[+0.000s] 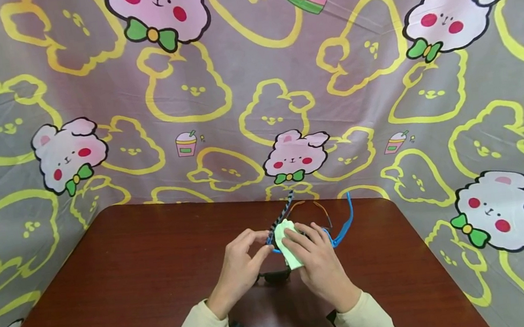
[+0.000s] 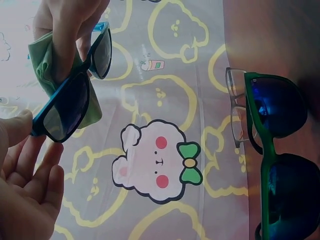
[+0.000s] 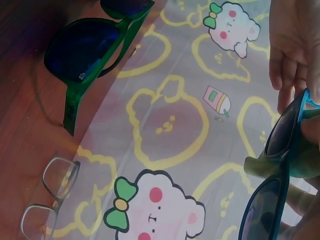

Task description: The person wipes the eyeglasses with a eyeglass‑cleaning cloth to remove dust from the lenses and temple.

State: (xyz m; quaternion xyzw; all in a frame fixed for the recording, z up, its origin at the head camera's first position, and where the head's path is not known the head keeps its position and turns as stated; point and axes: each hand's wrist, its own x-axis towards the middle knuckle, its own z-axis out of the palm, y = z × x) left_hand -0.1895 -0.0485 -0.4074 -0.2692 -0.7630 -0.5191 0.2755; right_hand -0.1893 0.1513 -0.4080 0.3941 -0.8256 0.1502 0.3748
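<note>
Blue-framed sunglasses [image 2: 65, 112] with dark lenses are held up above the table. My left hand [image 1: 241, 267] pinches one end of their frame between thumb and fingers; the other fingers are loosely curled in the left wrist view. My right hand [image 1: 320, 259] grips a pale green cloth [image 1: 288, 244] against the lens side of the frame. In the right wrist view the cloth [image 3: 256, 166] shows behind the sunglasses [image 3: 286, 155]. One blue temple [image 1: 345, 225] sticks out to the right of my right hand, and a striped temple [image 1: 283, 212] rises between the hands.
Green-framed sunglasses [image 2: 269, 145] with blue lenses lie on the brown table [image 1: 157, 262], below the hands. Thin-framed clear eyeglasses [image 3: 59, 202] lie near them. A patterned cloth curtain [image 1: 220, 136] stands behind the table's far edge and at both sides.
</note>
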